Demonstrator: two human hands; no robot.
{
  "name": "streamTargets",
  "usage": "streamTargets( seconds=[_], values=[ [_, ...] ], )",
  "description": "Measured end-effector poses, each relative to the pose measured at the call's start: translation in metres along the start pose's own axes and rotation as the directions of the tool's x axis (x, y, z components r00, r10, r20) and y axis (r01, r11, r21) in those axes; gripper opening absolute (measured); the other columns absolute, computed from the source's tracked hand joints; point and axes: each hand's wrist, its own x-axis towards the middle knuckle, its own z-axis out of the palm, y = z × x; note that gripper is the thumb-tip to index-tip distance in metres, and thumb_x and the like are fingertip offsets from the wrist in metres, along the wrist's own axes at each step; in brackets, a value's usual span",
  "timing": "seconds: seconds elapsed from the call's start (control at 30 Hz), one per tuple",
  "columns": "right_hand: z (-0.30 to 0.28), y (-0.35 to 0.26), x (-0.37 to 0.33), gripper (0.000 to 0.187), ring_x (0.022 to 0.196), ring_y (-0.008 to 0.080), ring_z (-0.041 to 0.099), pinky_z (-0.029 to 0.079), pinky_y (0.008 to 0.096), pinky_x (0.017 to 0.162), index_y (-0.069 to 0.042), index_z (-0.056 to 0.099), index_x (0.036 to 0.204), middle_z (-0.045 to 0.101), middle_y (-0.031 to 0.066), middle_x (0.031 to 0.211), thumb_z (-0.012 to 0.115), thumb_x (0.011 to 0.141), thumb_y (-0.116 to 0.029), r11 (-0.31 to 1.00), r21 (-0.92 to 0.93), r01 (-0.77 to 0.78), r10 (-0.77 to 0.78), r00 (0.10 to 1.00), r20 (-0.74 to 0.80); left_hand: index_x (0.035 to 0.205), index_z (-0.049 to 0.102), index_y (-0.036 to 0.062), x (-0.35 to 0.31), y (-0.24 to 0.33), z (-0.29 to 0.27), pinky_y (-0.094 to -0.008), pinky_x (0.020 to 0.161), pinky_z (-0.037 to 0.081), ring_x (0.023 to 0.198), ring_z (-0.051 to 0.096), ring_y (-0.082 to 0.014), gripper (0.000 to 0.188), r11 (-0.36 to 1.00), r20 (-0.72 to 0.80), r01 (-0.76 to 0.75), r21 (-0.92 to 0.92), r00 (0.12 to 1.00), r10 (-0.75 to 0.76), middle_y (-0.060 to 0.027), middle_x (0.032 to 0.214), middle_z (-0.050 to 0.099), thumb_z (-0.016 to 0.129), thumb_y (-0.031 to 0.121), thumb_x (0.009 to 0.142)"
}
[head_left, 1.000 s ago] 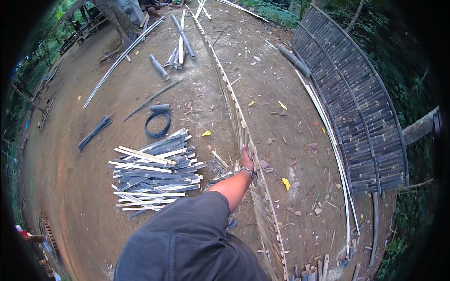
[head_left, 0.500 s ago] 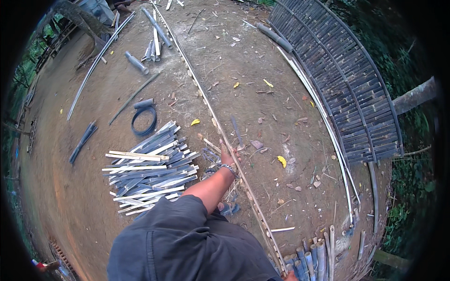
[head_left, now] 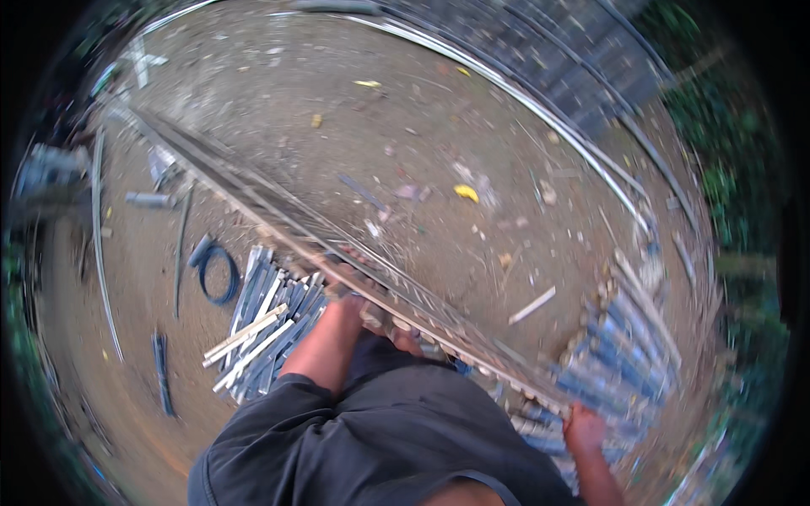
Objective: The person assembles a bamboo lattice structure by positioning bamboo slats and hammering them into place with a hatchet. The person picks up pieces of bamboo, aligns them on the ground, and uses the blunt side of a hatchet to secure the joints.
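Observation:
Both my hands grip a long, narrow bamboo slat panel (head_left: 439,331), held edge-up and slanting from the far left to the lower right. My left hand (head_left: 342,291) is closed on its near edge around the middle, fingers partly hidden behind it. At the lower right end, my right hand (head_left: 582,427) is wrapped round the panel's edge. Just left of my left arm lies a pile of split bamboo slats (head_left: 268,325), dark and pale mixed. The panel and its far end are smeared by motion.
A large dark bamboo panel (head_left: 574,59) lies at the far right, with long pale strips (head_left: 515,93) along it. Cut bamboo lengths (head_left: 624,346) lie at the right. To the left are a dark coil (head_left: 221,277), a tied bundle (head_left: 163,375) and a long strip (head_left: 99,236).
My view has turned right. The panel, seen edge-on before, now slants more across and shows its slatted face. My right hand, barely showing before, is now fully in view.

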Motion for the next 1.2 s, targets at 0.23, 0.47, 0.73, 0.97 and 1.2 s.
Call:
streamTargets(
  seconds=[0.23, 0.47, 0.73, 0.97, 1.2],
  values=[
    [-0.049, 0.006, 0.036, 0.027, 0.085, 0.0288, 0.07, 0.055, 0.0434, 0.075, -0.01, 0.06, 0.098, 0.07, 0.0113, 0.089, 0.072, 0.077, -0.021, 0.998, 0.029, 0.047, -0.048, 0.997, 0.065, 0.107, 0.053, 0.0125, 0.001, 0.033, -0.03, -0.0431, 0.088, 0.051, 0.087, 0.058, -0.0231, 0.054, 0.998, 0.236, 0.058, -0.002, 0.97, -0.056, -0.0064, 0.098, 0.056, 0.044, 0.063, 0.09],
    [-0.05, -0.003, 0.044, 0.02, 0.082, 0.0268, 0.07, 0.056, 0.0422, 0.07, -0.01, 0.06, 0.094, 0.07, 0.0076, 0.083, 0.068, 0.078, -0.02, 0.995, 0.048, 0.089, -0.09, 0.996, 0.01, 0.094, 0.056, 0.0138, 0.01, 0.061, -0.038, -0.0415, 0.083, 0.052, 0.075, 0.059, -0.0207, 0.038, 0.996, 0.281, 0.085, -0.033, 0.957, -0.072, -0.0024, 0.084, 0.057, 0.046, 0.051, 0.095],
    [-0.089, -0.001, 0.101, 0.018, 0.083, 0.0306, 0.071, 0.056, 0.0457, 0.072, -0.007, 0.06, 0.098, 0.071, 0.011, 0.085, 0.062, 0.084, -0.019, 0.996, 0.044, 0.08, -0.085, 0.988, 0.13, 0.088, 0.062, 0.0159, 0.045, 0.072, -0.012, -0.0444, 0.084, 0.052, 0.083, 0.064, -0.0218, 0.027, 0.983, 0.456, 0.179, -0.048, 0.879, -0.138, -0.0029, 0.088, 0.067, 0.046, 0.034, 0.1],
    [-0.108, -0.002, 0.127, 0.026, 0.081, 0.0323, 0.071, 0.055, 0.0461, 0.071, -0.007, 0.06, 0.097, 0.07, 0.0135, 0.08, 0.069, 0.082, -0.026, 0.994, 0.047, 0.1, -0.106, 0.984, 0.144, 0.101, 0.065, 0.0146, 0.128, 0.079, -0.042, -0.0531, 0.078, 0.05, 0.084, 0.063, -0.0263, 0.052, 0.998, 0.395, -0.046, -0.031, 0.917, 0.055, -0.0052, 0.092, 0.066, 0.046, 0.061, 0.087],
    [-0.113, -0.007, 0.135, 0.033, 0.082, 0.0329, 0.07, 0.055, 0.0458, 0.071, -0.009, 0.061, 0.107, 0.071, 0.0121, 0.083, 0.068, 0.087, -0.035, 0.999, -0.011, -0.045, 0.047, 0.98, 0.195, 0.143, 0.042, 0.0153, 0.036, 0.039, 0.158, -0.0565, 0.105, 0.038, 0.122, 0.049, -0.0346, 0.09, 0.953, -0.27, -0.06, 0.298, 0.952, 0.145, -0.0137, 0.141, 0.045, 0.02, 0.082, 0.087]
  ],
)
